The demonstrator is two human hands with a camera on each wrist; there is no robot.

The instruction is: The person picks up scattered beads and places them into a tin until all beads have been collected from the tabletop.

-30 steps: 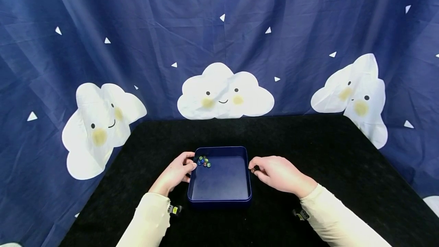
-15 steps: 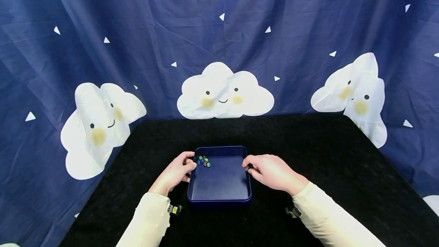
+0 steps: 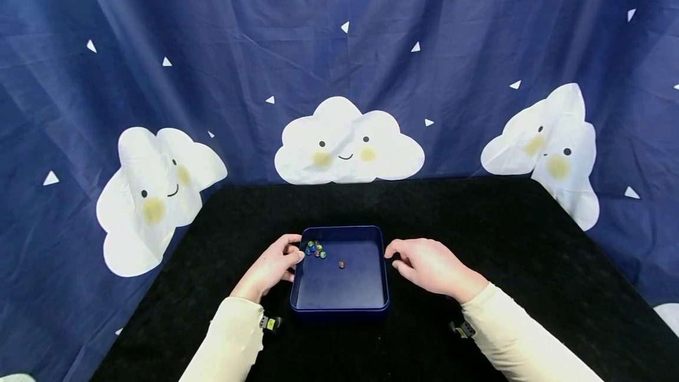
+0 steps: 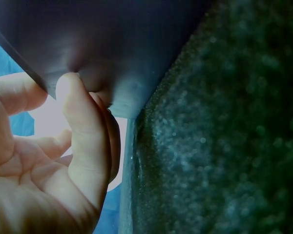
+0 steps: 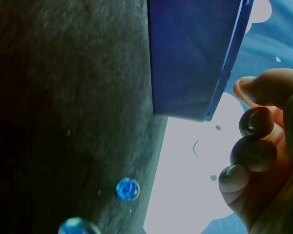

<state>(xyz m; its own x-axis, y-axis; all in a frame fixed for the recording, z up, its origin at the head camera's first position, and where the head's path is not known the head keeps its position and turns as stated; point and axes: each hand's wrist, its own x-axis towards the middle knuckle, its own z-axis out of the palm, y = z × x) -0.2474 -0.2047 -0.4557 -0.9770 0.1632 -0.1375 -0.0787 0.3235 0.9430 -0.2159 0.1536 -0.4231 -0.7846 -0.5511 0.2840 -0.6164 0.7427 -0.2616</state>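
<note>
A dark blue rectangular tray [image 3: 339,302] lies on the black cloth. Several green, blue and brownish glass marbles [image 3: 319,248] cluster in its far left corner. One reddish-brown marble [image 3: 342,264] is by itself near the middle of the tray floor. At the left wall my left hand [image 3: 273,267] holds the tray, thumb over the rim and fingers against the outside, as the left wrist view shows. Just outside the right wall, my right hand [image 3: 435,267] hovers with thumb and index finger apart and nothing between them; its other fingers are loosely bent.
In the right wrist view a blue marble [image 5: 128,189] lies on the black cloth [image 5: 78,97], with another marble [image 5: 78,226] at the frame's lower edge. A dark blue curtain [image 3: 345,69] with white clouds hangs behind the table.
My right hand moved left to the tray's right rim with the reddish-brown marble, let it go, and drew back right. That marble is now inside the tray. My left hand stayed still.
</note>
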